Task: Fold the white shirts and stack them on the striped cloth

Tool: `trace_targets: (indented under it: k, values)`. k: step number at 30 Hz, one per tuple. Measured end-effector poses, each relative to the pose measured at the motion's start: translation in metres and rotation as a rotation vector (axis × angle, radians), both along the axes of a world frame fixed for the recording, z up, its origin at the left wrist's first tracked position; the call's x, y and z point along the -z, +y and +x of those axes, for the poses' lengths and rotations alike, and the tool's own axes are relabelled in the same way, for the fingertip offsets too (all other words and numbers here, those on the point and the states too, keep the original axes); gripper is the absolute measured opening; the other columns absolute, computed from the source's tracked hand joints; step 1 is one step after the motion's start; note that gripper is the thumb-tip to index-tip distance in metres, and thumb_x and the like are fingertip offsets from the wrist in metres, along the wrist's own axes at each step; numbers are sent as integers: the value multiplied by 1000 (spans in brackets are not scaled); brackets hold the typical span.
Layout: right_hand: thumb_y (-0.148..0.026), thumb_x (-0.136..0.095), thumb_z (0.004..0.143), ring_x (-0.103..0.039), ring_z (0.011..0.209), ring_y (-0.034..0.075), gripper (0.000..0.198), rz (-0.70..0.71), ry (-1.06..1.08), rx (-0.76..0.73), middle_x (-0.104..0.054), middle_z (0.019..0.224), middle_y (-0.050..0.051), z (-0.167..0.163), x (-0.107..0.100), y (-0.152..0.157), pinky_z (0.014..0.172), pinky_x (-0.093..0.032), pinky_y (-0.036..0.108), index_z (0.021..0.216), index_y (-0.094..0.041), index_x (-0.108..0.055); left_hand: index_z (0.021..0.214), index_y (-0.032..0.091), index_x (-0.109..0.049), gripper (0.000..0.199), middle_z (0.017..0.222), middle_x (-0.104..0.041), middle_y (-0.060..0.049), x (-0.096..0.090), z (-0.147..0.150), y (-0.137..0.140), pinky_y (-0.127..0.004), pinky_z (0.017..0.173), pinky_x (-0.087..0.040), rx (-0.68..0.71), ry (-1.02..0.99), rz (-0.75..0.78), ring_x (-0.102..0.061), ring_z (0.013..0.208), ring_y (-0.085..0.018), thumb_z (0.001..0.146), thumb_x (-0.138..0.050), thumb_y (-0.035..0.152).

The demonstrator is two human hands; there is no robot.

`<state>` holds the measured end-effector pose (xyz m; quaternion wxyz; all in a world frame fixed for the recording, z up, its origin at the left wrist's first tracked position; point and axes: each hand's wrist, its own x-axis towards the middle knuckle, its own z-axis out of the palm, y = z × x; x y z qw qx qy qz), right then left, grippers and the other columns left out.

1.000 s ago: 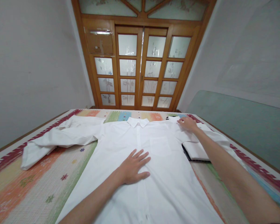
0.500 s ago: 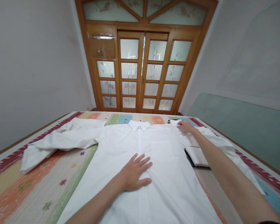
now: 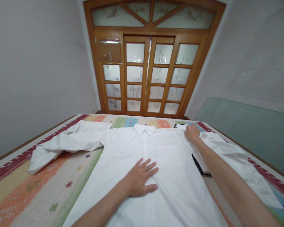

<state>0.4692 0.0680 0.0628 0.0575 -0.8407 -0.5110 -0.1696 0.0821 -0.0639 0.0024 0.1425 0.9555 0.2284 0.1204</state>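
A white collared shirt (image 3: 127, 148) lies front up and spread flat, its collar (image 3: 144, 129) pointing away from me. My left hand (image 3: 143, 178) rests palm down on the middle of the shirt front, fingers spread. At the shirt's right shoulder, my right hand (image 3: 192, 133) has its fingers closed on the fabric; the fingertips are hidden behind the hand. The sleeve on the right (image 3: 236, 157) stretches out past my right forearm. On the other side, the left sleeve (image 3: 71, 142) lies bent and creased. A flat, black-edged thing (image 3: 198, 162) sticks out from under the shirt, partly covered by my arm.
Beneath the shirt is a colourful striped cloth (image 3: 68, 170) with small star motifs. A pale green panel (image 3: 246, 129) stands along the right wall. Wooden doors (image 3: 146, 72) with frosted panes are beyond the far edge.
My right hand has turned and closed more over the shoulder fabric, and the right sleeve has shifted outward. My left hand stays flat on the shirt. The camera view has shifted slightly.
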Motion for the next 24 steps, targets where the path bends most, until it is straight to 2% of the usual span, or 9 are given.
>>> trace_targets:
  k: [3,6,8,11,14,18,21,24]
  values:
    - [-8,-40,85,-56,111,34,38,61,-47,-73,-61,119,26,-16,-5,1,85,-48,42,110,-3,-67,152,32,-26,66,157,-29,-2,1,0,0,-50,121,-13,0,-1,25,-22,147,-25,94,-34,63]
    - [-9,-37,87,-51,119,31,39,48,-64,-274,-62,120,23,-44,-1,3,98,-42,40,113,-5,-66,151,32,-28,65,157,-30,-1,3,0,1,-48,121,-14,0,-2,55,-22,147,-25,94,-35,63]
    - [-11,-35,90,-43,130,28,41,-20,-58,-438,-57,131,21,-68,10,5,108,-33,38,121,-6,-62,151,31,-29,65,157,-31,-2,4,0,1,-48,121,-15,1,-2,59,-22,147,-25,94,-35,63]
    - [-27,-30,98,-37,138,27,47,-205,75,-526,-46,146,19,-102,35,9,114,-26,39,133,-6,-53,151,28,-30,66,157,-30,-4,4,1,1,-48,121,-14,11,0,47,-20,147,-25,94,-34,62]
    - [-40,-24,100,-28,143,28,56,-325,190,-470,-32,156,14,-124,56,13,115,-23,43,146,-12,-39,150,25,-32,67,158,-26,-6,3,2,-1,-45,121,-16,5,-3,33,-17,148,-24,95,-32,62]
    - [-41,-22,99,-21,146,32,58,-258,223,-338,-22,160,12,-136,67,18,114,-21,53,152,-16,-29,152,16,-26,73,160,-17,-11,4,6,-2,-44,121,-18,-155,-13,26,-11,149,-25,95,-31,61]
    - [-29,-25,97,-23,145,28,56,-187,196,-399,-26,159,14,-140,68,23,114,-24,47,150,-10,-30,152,10,-24,78,160,-16,-15,10,9,-1,-45,121,-17,-294,-5,22,-10,149,-27,95,-28,62]
    - [-21,-27,95,-35,140,24,51,-156,177,-487,-40,151,16,-142,67,25,113,-27,38,142,-8,-41,152,10,-24,79,159,-21,-15,17,11,0,-47,121,-17,-332,-13,32,-14,148,-29,94,-27,63]
